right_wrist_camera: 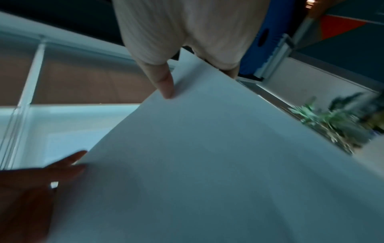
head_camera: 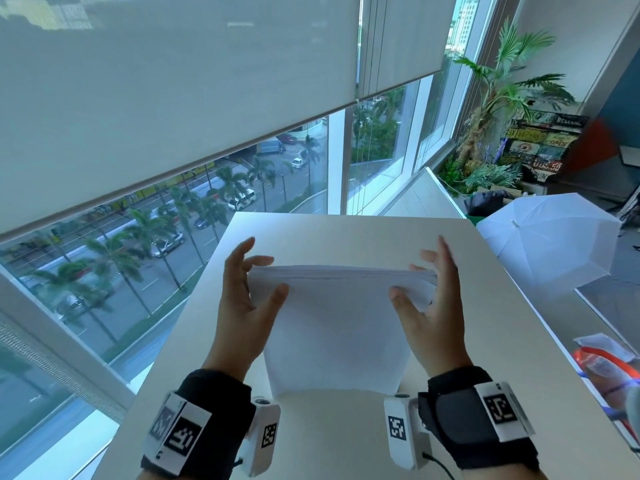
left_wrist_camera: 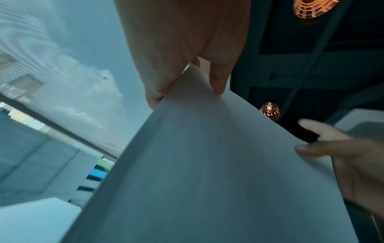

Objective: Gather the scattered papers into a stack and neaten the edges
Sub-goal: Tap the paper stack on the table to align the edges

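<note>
A stack of white papers (head_camera: pixel 336 327) stands on its lower edge on the white table (head_camera: pixel 346 233), leaning a little toward me. My left hand (head_camera: pixel 265 277) holds its left side, thumb on the front face and fingers spread behind the top corner. My right hand (head_camera: pixel 419 275) holds the right side the same way. In the left wrist view the left thumb (left_wrist_camera: pixel 216 82) presses on the stack (left_wrist_camera: pixel 207 164). From the right wrist, the right thumb (right_wrist_camera: pixel 166 85) lies on the sheet (right_wrist_camera: pixel 207 164). The top edge looks nearly even, with slight fanning at the right corner.
A large window with a half-lowered blind (head_camera: pixel 173 98) runs along the left, close to the table's left edge. A white photo umbrella (head_camera: pixel 550 244) and potted plants (head_camera: pixel 502 98) stand at the right. A plastic bag with orange print (head_camera: pixel 606 365) lies at the table's right edge.
</note>
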